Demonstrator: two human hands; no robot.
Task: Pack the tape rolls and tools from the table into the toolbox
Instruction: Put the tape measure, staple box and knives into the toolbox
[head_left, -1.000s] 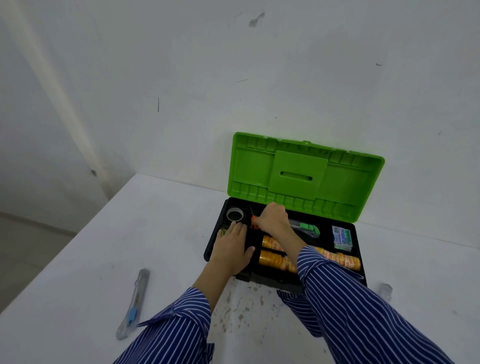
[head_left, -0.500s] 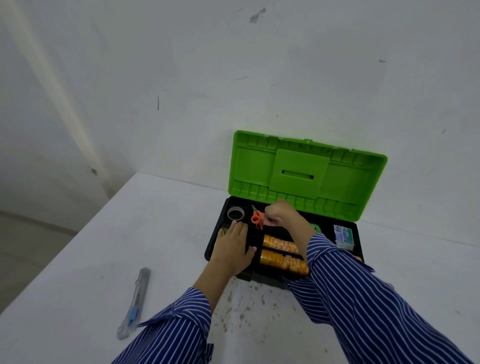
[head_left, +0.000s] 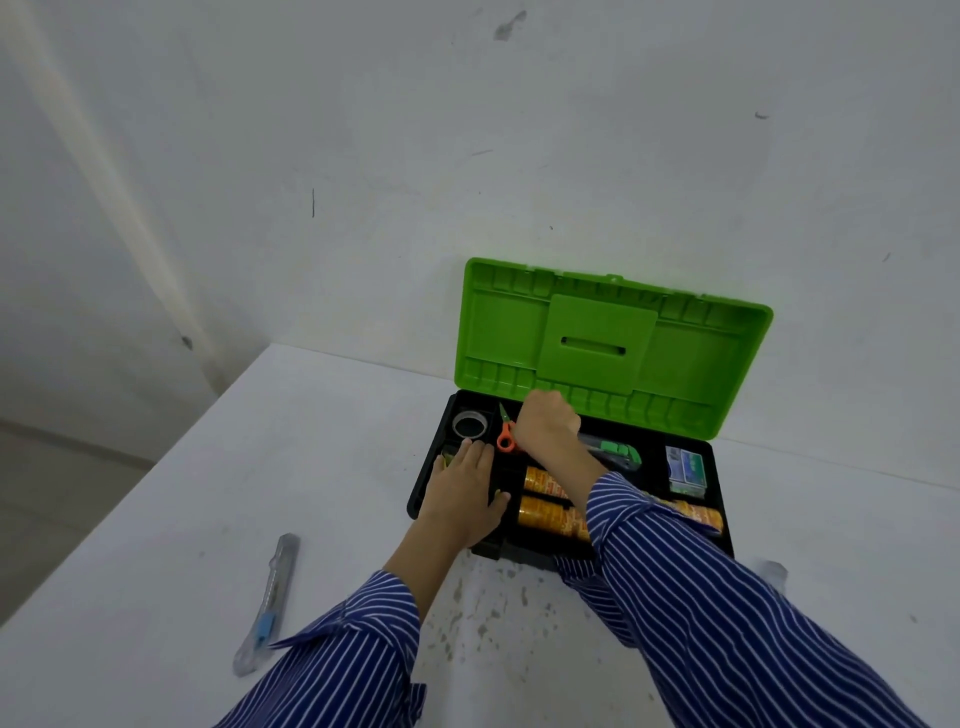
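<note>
two hands work in the toolbox: right hand, fingers curled, settling the scissors; left hand flat. next, the cutter on the desk.

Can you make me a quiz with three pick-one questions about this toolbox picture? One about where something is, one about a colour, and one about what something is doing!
1. Where does the clear utility knife with the blue slider lie?
A. in the box
B. on the white table, left of the box
C. on the lid

2. What colour are the handles of the small scissors in the black toolbox tray?
A. orange
B. purple
C. white

3. How is the green toolbox lid?
A. shut
B. taken off
C. open, standing up by the wall

Answers: 1 B, it lies on the table beside the striped left sleeve. 2 A, the orange loops show next to the right hand. 3 C, its inside faces us, while the left hand lies flat on the tray.
</note>
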